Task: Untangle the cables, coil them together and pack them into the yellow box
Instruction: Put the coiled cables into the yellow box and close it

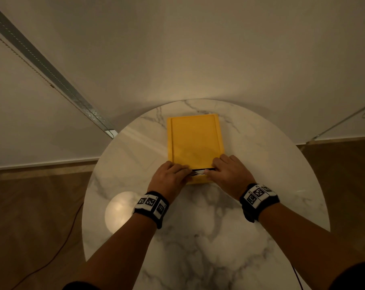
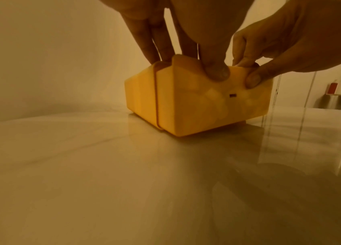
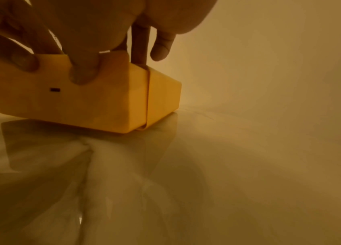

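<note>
The yellow box [image 1: 195, 143] lies flat on the round marble table [image 1: 209, 237], its sliding lid almost fully over it. A narrow gap at the near end shows black and white cables [image 1: 198, 172] inside. My left hand [image 1: 173, 174] grips the near left corner, thumb on the front wall and fingers on the lid. My right hand [image 1: 225, 169] grips the near right corner the same way. The left wrist view shows the box [image 2: 197, 107] with both thumbs pressed on its front face. The right wrist view shows the box [image 3: 81, 106] from the other corner.
A wall stands close behind the table. A thin cord [image 1: 68, 233] runs over the wooden floor at the left. A lamp's round reflection [image 1: 121, 210] lies on the table top near my left wrist. A clear panel edge [image 1: 345, 122] stands at the right.
</note>
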`<action>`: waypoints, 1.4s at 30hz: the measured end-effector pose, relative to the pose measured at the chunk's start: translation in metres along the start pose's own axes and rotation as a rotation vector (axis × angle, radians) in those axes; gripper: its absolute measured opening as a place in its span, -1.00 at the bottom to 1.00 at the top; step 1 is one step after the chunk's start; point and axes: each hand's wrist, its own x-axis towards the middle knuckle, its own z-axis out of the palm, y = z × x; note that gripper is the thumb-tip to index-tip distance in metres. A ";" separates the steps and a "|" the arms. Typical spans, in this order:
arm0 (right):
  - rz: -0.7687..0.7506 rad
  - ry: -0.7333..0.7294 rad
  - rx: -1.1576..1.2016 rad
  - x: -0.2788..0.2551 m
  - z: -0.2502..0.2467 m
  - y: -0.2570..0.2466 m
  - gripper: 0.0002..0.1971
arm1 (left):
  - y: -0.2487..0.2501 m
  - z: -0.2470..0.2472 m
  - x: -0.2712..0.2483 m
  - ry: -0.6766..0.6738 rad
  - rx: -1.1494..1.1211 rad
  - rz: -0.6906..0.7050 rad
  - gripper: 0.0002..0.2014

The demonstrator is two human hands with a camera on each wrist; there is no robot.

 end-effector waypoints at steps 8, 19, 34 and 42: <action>0.012 -0.028 -0.056 0.007 -0.004 -0.003 -0.81 | 0.003 -0.003 0.010 0.004 0.004 0.024 -0.82; 0.017 -0.052 -0.101 0.017 -0.007 0.001 -0.79 | 0.005 -0.004 0.016 -0.047 0.046 0.042 -0.95; -0.012 -0.005 -0.041 0.012 0.000 0.001 -0.86 | 0.005 0.007 0.012 -0.058 0.093 0.082 -0.86; -0.045 -0.021 -0.096 0.021 -0.007 -0.005 -0.81 | 0.014 0.001 0.021 -0.124 0.138 0.023 -0.76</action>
